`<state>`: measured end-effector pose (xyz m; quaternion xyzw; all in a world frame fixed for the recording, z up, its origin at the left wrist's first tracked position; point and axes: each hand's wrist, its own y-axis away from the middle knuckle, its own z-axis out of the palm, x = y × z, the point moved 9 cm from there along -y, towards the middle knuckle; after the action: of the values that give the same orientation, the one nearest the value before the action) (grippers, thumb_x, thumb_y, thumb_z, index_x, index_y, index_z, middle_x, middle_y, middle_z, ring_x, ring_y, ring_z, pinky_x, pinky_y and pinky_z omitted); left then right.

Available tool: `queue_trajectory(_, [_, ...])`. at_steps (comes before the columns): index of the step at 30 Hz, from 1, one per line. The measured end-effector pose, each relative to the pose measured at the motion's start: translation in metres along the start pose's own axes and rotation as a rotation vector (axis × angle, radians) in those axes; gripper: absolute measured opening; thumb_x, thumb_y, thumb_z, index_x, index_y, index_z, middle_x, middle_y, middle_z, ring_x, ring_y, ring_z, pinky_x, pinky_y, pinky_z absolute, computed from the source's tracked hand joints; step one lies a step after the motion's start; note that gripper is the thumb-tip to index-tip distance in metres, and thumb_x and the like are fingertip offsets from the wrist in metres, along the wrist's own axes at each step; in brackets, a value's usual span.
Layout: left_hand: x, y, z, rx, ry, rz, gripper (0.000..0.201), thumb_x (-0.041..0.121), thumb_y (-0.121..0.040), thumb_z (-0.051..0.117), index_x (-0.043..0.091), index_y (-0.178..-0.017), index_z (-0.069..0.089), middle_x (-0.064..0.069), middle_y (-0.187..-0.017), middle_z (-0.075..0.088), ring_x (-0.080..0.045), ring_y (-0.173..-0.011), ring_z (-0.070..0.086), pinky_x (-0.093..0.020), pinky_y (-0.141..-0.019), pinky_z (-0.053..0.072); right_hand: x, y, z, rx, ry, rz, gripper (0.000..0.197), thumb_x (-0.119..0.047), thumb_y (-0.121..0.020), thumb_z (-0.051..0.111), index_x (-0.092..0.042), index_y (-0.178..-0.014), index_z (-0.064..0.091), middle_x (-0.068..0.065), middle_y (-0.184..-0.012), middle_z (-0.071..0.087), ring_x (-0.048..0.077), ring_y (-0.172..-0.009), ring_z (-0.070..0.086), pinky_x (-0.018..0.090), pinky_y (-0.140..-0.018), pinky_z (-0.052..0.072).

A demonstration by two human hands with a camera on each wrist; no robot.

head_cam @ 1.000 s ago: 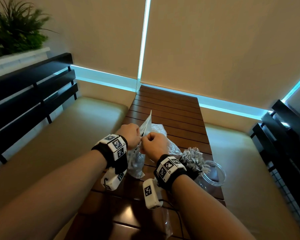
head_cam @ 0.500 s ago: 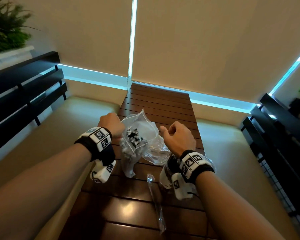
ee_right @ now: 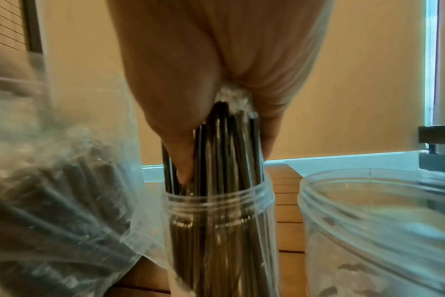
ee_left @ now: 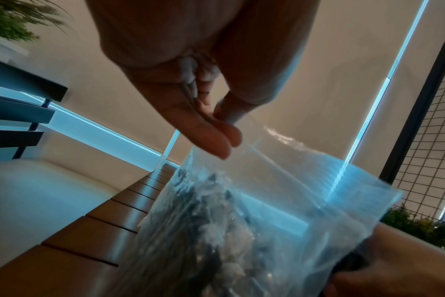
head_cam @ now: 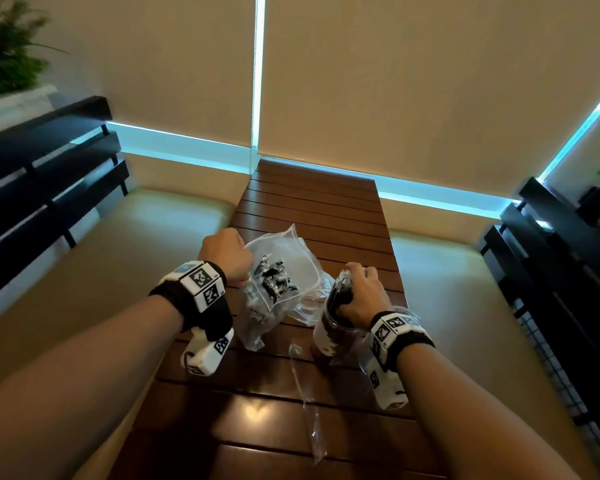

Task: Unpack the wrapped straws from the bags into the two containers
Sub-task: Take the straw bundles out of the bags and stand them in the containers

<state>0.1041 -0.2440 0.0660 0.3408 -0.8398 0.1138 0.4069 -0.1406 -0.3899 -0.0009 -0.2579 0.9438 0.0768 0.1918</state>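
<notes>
1. dim, warm room; cold cyan daylight leaks in along the edges of the beige roller blinds (head_cam: 395, 81).
2. a glare spot sits on the dark brown slatted wooden surface (head_cam: 253, 408).
3. wrist views are soft and motion-blurred, with lines bowing at the edges.

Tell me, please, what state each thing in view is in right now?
Left hand: pinches the bag's rim.
Bag: open, upright, straws inside.
Right hand: grips a straw bundle.
Straw bundle: upright, lower ends inside the narrow jar.
Narrow jar: lidless, holding straws.
Second jar: lidless.
Torn strip: flat on the table.
</notes>
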Motion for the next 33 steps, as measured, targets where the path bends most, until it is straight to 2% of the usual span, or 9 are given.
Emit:
queue_trajectory(4, [0.003, 0.006, 0.002, -0.004, -0.073, 0.034, 0.01, 0.008, -0.076, 0.049, 0.011, -0.072, 0.058, -0.017, -0.079, 0.07, -0.035, -0.072, 0.07, -0.044, -0.07, 0.06, 0.013, -0.007, -0.007, 0.082, -0.107, 0.052, 0.107, -0.049, -0.064, 0.084, -0.028, -0.147, 0.02, 0.011, -0.144, 0.029, 0.036, -0.131, 0.039, 0.05, -0.107, 0.04])
queue_trajectory(7, [0.002, 0.007, 0.0, -0.007, -0.092, 0.023, 0.009, 0.011, -0.077, 0.049, 0.014, -0.071, 0.056, -0.017, -0.081, 0.07, -0.035, -0.075, 0.069, -0.043, -0.072, 0.06, 0.03, 0.005, -0.026, 0.245, -0.27, 0.09, 0.099, -0.084, -0.07, 0.051, -0.03, -0.147, 0.02, 0.006, -0.15, 0.032, 0.027, -0.132, 0.038, 0.054, -0.107, 0.037])
queue_trajectory(11, [-0.002, 0.004, 0.004, -0.027, -0.077, 0.016, 0.015, 0.02, -0.071, 0.046, 0.012, -0.072, 0.058, -0.016, -0.077, 0.072, -0.035, -0.073, 0.07, -0.042, -0.072, 0.06, 0.079, 0.047, -0.056, 0.58, -0.387, 0.273, 0.04, -0.055, -0.086, 0.043, -0.019, -0.104, 0.046, 0.004, -0.101, 0.057, 0.028, -0.096, 0.059, 0.04, -0.08, 0.049])
queue_trajectory(15, [0.0, 0.005, 0.008, -0.027, -0.033, -0.006, 0.013, 0.009, -0.079, 0.048, 0.012, -0.073, 0.059, -0.017, -0.073, 0.071, -0.032, -0.061, 0.071, -0.044, -0.064, 0.061, 0.091, 0.062, -0.018, 0.193, -0.062, 0.338, 0.024, -0.039, -0.079, 0.058, -0.025, -0.094, 0.047, -0.002, -0.085, 0.06, 0.026, -0.083, 0.061, 0.038, -0.079, 0.053])
queue_trajectory(17, [0.002, 0.006, 0.011, -0.034, 0.007, -0.014, 0.016, 0.005, -0.083, 0.047, 0.01, -0.073, 0.058, -0.015, -0.069, 0.07, -0.028, -0.054, 0.07, -0.042, -0.057, 0.061, 0.088, 0.066, 0.004, 0.005, 0.157, 0.325, 0.026, -0.041, -0.078, 0.062, -0.025, -0.098, 0.054, 0.001, -0.092, 0.065, 0.027, -0.09, 0.064, 0.034, -0.081, 0.053])
queue_trajectory(20, [0.006, 0.011, 0.013, -0.028, 0.01, -0.01, 0.014, 0.003, -0.082, 0.048, 0.011, -0.075, 0.057, -0.005, -0.05, 0.066, -0.012, -0.04, 0.064, -0.019, -0.038, 0.05, 0.081, 0.067, 0.033, -0.184, 0.295, 0.271, 0.038, -0.032, -0.075, 0.062, -0.013, -0.107, 0.066, 0.001, -0.11, 0.068, 0.026, -0.1, 0.065, 0.034, -0.084, 0.055])
queue_trajectory(23, [0.007, 0.016, 0.012, -0.036, 0.036, -0.013, 0.013, 0.003, -0.082, 0.048, 0.012, -0.079, 0.057, -0.006, -0.055, 0.067, -0.014, -0.038, 0.064, -0.018, -0.034, 0.045, 0.056, 0.072, 0.05, -0.345, 0.364, 0.212, 0.034, -0.016, -0.079, 0.063, -0.009, -0.113, 0.065, 0.007, -0.114, 0.065, 0.029, -0.103, 0.064, 0.038, -0.088, 0.055])
queue_trajectory(29, [0.001, 0.017, 0.009, -0.062, 0.038, -0.011, 0.013, 0.004, -0.082, 0.046, 0.012, -0.083, 0.056, -0.009, -0.061, 0.07, -0.019, -0.046, 0.068, -0.02, -0.039, 0.05, -0.009, 0.073, 0.082, -0.431, 0.346, 0.059, 0.036, -0.021, -0.087, 0.056, -0.003, -0.118, 0.06, 0.015, -0.115, 0.067, 0.03, -0.104, 0.065, 0.035, -0.084, 0.05])
queue_trajectory(33, [-0.006, 0.016, 0.003, -0.049, 0.047, -0.012, 0.012, 0.005, -0.083, 0.046, 0.012, -0.083, 0.056, -0.01, -0.064, 0.071, -0.023, -0.049, 0.069, -0.033, -0.056, 0.06, -0.046, 0.072, 0.089, -0.39, 0.347, -0.042, 0.027, -0.016, -0.093, 0.055, -0.002, -0.115, 0.06, 0.016, -0.117, 0.064, 0.034, -0.103, 0.063, 0.032, -0.074, 0.045])
